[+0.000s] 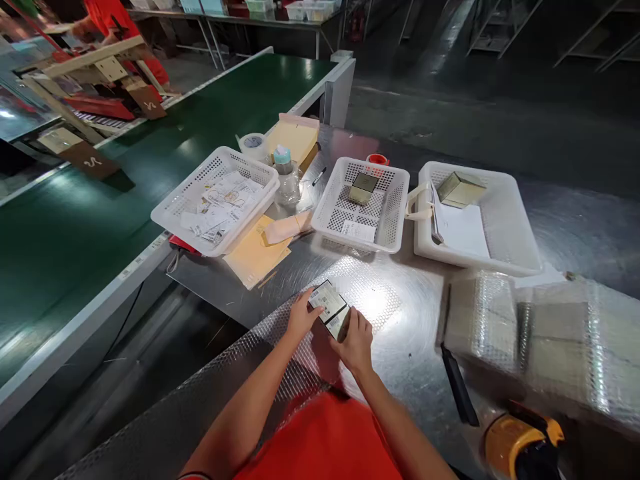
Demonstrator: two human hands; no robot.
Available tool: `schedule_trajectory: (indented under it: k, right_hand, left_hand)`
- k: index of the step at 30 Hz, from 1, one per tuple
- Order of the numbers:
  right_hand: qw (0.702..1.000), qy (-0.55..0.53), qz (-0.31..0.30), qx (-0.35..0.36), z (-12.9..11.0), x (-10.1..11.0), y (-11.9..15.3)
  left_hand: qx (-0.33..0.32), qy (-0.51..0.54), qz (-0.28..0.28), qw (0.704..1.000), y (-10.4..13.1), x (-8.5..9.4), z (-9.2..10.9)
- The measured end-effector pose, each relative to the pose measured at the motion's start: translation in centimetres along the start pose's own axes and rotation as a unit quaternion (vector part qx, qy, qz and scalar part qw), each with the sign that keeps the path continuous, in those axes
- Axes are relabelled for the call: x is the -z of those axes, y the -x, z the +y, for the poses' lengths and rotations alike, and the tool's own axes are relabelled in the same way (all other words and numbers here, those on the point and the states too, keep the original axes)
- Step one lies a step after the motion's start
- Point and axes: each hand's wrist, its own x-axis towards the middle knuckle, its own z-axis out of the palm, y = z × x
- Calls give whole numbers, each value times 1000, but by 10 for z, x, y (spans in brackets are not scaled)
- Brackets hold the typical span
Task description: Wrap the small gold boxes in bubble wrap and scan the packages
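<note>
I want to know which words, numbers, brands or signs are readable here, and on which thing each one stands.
No word or number is readable.
Held item: label with barcode, too small.
Papers in left basket: too small.
Slip in middle basket: too small.
Near carton, far carton: a white squiggle each, no clear letters.

A green conveyor (215, 113) runs along the left edge of the shiny metal bench (400, 370); beyond the far edge, dark floor (410, 117) stretches to metal racks (521, 29) standing in dim light.
</note>
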Motion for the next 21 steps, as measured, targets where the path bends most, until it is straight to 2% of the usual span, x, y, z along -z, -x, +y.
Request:
schedule_trajectory:
  k: [5, 8, 10, 13, 15, 17, 19, 21]
  right_hand:
    - [997, 61, -30, -23, -20, 11, -6]
    - [992, 116, -45, -21, -34, 7, -13]
    - [991, 130, -28, -6, -38, 1, -15]
    - [990, 137, 16, 36, -35, -9, -15]
    - [988, 137, 39, 53, -31, -12, -15]
    - [988, 137, 51, 53, -28, -13, -16]
    - [988, 135, 53, 52, -27, -13, -17]
    - [988, 135, 54, 52, -27, -11, -18]
  left_hand:
    - [-10, 39, 4, 999, -4, -2, -5]
    - [-4, 58, -1, 998, -4, -2, -11]
    - [13, 45, 15, 999, 3, -1, -20]
    - [38, -71, 43, 996, 30, 4, -41]
    - [28, -199, 3, 980, 52, 7, -54]
    - [8, -309, -57, 949, 70, 8, -60]
    - [4, -374, -95, 923, 79, 9, -58]
    - [14, -400, -109, 910, 80, 8, -53]
